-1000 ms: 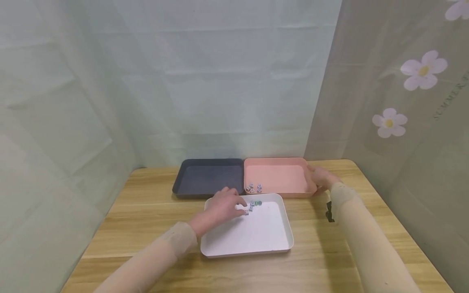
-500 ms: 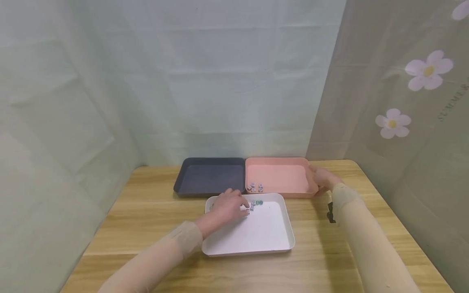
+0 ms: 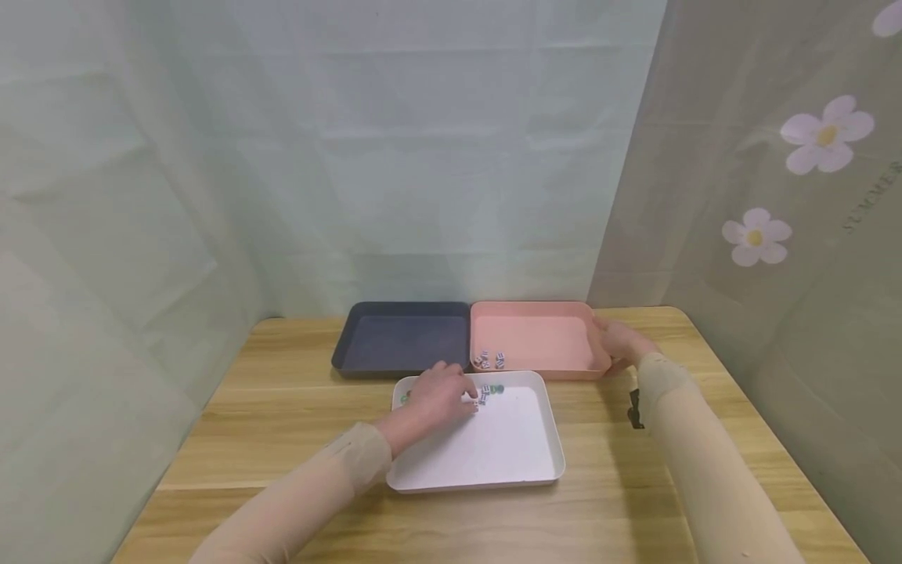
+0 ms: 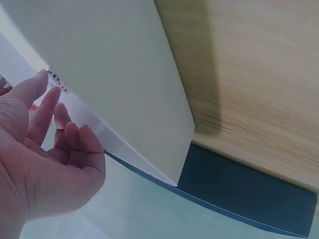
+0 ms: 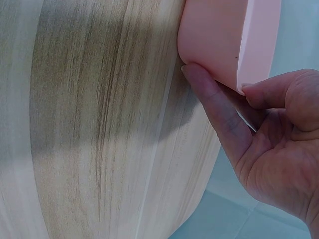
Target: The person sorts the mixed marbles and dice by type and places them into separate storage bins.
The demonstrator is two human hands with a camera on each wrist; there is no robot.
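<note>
White spotted cubic die (image 3: 475, 405) is at the left-hand grip (image 3: 438, 394), whether pinched I cannot tell; green pieces (image 3: 496, 389) and more dice (image 3: 485, 394) lie near it in the white rectangular tray (image 3: 486, 454); the right-hand grip (image 3: 618, 342) pinches the pink rectangular tray (image 3: 532, 333); a dark rectangular tray (image 3: 414, 341) adjoins it on the wood-grain bench (image 3: 282, 407).

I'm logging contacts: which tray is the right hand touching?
The pink rectangular tray, back right: the right hand grips its edge. The dark rectangular tray and white rectangular tray don't touch that hand.
</note>
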